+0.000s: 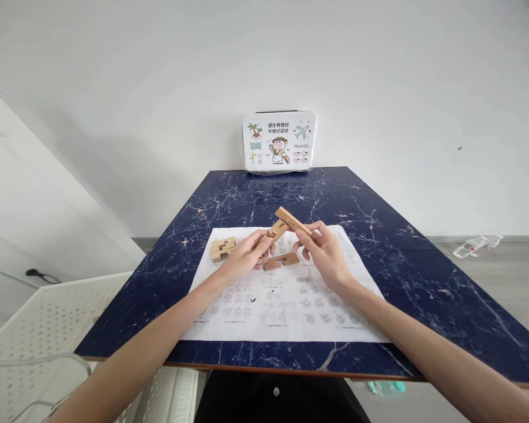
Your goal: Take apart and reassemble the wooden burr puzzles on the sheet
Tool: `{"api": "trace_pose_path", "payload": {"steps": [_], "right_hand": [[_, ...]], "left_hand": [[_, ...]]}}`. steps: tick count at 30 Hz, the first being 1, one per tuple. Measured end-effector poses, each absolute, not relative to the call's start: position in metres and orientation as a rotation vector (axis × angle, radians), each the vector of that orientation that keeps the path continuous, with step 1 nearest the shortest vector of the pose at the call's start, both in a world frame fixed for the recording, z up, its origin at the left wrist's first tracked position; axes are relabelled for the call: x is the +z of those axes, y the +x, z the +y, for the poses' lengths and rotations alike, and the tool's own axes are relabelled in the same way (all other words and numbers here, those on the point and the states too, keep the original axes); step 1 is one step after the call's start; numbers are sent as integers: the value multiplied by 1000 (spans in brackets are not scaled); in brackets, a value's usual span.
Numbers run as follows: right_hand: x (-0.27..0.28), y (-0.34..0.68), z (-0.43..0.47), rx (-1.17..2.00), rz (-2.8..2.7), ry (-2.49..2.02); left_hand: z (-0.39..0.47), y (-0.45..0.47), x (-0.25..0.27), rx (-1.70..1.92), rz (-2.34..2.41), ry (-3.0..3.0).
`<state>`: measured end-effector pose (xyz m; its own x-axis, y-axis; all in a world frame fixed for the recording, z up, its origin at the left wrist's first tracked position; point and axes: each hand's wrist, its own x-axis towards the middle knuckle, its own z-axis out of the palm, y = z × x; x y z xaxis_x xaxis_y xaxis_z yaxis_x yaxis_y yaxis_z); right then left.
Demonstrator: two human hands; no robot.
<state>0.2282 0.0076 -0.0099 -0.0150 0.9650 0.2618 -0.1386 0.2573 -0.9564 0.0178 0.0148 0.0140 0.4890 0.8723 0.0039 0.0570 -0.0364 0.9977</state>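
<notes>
My left hand (251,249) is closed on a wooden puzzle piece (279,228) that has a black mark like a 3 near its far end. In my right hand (320,247) is a second wooden puzzle piece (292,220), pinched near its lower end. The two pieces cross and appear to touch above the sheet. Below them lies a notched wooden puzzle piece (281,261), flat on the printed instruction sheet (286,317). Several more notched wooden blocks (223,249) rest together at the sheet's left, beside my left hand.
The sheet lies on a dark blue marble-patterned table (255,200). At its back edge, against the wall, stands a white cartoon-printed case (279,142). A white perforated rack (57,317) with cables is at the left. A clear plastic item (474,247) lies on the floor at right.
</notes>
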Motion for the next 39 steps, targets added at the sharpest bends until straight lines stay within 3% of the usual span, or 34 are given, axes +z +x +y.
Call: {"api": "trace_pose_path", "payload": {"steps": [39], "right_hand": [[-30,235,3,197,-1895,-1137]], "left_hand": [[12,11,11,720,715,1446]]}}
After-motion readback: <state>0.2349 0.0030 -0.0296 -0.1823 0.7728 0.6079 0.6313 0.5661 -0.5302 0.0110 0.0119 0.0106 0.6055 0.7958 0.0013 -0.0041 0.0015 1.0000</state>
